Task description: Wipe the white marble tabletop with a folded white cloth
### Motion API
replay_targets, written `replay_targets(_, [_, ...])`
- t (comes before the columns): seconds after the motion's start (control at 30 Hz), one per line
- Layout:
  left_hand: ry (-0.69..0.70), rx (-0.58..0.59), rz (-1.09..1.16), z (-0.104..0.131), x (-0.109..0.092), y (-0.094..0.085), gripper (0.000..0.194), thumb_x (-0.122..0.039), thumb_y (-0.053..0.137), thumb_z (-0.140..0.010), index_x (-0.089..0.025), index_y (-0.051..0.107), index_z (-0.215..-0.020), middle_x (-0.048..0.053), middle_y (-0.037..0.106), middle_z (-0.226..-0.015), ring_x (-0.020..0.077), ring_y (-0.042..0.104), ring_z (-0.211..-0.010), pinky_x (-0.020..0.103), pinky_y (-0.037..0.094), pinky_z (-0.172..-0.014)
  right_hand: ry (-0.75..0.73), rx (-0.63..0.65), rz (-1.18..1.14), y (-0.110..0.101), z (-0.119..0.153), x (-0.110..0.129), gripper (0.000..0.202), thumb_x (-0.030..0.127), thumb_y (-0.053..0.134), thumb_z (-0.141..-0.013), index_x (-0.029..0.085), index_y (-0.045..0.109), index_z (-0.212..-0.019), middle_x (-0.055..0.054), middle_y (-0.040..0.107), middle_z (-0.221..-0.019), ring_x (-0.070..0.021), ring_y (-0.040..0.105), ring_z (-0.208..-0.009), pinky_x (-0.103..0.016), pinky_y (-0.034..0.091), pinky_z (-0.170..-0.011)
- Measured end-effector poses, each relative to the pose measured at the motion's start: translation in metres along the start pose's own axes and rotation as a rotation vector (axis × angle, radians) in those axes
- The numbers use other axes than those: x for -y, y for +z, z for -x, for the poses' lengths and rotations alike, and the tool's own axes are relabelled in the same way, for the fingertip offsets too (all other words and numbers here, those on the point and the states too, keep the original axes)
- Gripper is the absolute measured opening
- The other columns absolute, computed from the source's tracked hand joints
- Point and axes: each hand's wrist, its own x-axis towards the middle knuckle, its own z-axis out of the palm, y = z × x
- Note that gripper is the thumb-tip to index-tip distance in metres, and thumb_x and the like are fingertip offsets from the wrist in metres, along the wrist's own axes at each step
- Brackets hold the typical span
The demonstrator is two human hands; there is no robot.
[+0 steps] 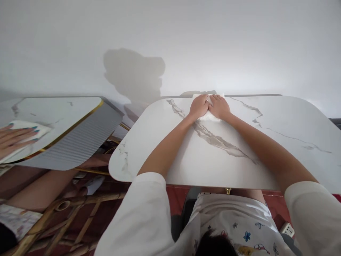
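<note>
Left hand (pixel 199 106) + right hand (pixel 220 106) flat on white cloth (pixel 209 116), far edge of marbled tabletop (pixel 226 172).
To do it well, I'd say: even pressure thru both palms, cloth kept flat & fully under the hands, strokes slow, driven from the shoulders; go easy at the edge so fingertips don't hit the wall (pixel 239 46) or bunch the fabric. Grip: palms down, side by side, touching at the inner sides, fingers a bit spread, no pinch visible; can't tell what's tucked under the palms. Cloth: white, soft-looking, poss. paper, mostly covered; a slightly rumpled strip shows on the near side, a bit more at the fingertips, reaching the far edge. Grey-brown vein (pixel 218 140) runs just nr it.
</note>
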Motion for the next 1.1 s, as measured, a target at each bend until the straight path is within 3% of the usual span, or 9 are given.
replay_targets(0.27, [-0.052, -0.028, 0.050, -0.048, 0.036, 0.020, 0.048, -0.019, 0.036, -0.084, -0.021, 0.061, -0.125, 0.009, 0.063, -0.132, 0.0253, 0.057, -0.123, 0.042, 0.042, -0.109, 0.060, -0.018, -0.047, 0.022, -0.049, -0.017, 0.046, 0.028, 0.032, -0.095, 0.009, 0.055, -0.130, -0.017, 0.057, -0.137, -0.0317, 0.046, -0.129, -0.046, 0.034, -0.109])
replay_targets(0.57, [-0.051, -0.023, 0.039, -0.051, 0.038, 0.020, 0.046, -0.019, 0.037, -0.083, -0.022, 0.062, -0.122, 0.007, 0.062, -0.134, 0.0256, 0.055, -0.126, 0.041, 0.041, -0.110, 0.057, -0.027, -0.023, 0.024, -0.054, -0.020, 0.046, 0.028, 0.028, -0.096, 0.009, 0.056, -0.128, -0.018, 0.057, -0.137, -0.0309, 0.048, -0.128, -0.046, 0.035, -0.109])
replay_targets(0.8, [0.011, -0.014, -0.056, -0.026, 0.019, 0.011, 0.045, -0.016, 0.036, -0.086, -0.019, 0.059, -0.124, 0.011, 0.063, -0.129, 0.0259, 0.055, -0.125, 0.041, 0.041, -0.109, 0.063, 0.007, 0.014, 0.018, -0.028, -0.008, 0.055, 0.027, 0.028, -0.095, 0.003, 0.043, -0.143, -0.021, 0.043, -0.151, -0.0331, 0.035, -0.142, -0.049, 0.029, -0.113])
replay_targets(1.1, [0.081, 0.019, -0.102, 0.050, -0.014, -0.016, 0.042, -0.015, 0.035, -0.087, -0.013, 0.054, -0.125, 0.015, 0.059, -0.130, 0.0268, 0.052, -0.125, 0.042, 0.040, -0.109, 0.057, 0.084, 0.092, -0.012, 0.050, 0.038, 0.058, 0.026, 0.026, -0.097, -0.001, 0.035, -0.147, -0.022, 0.036, -0.155, -0.0355, 0.030, -0.144, -0.048, 0.026, -0.114])
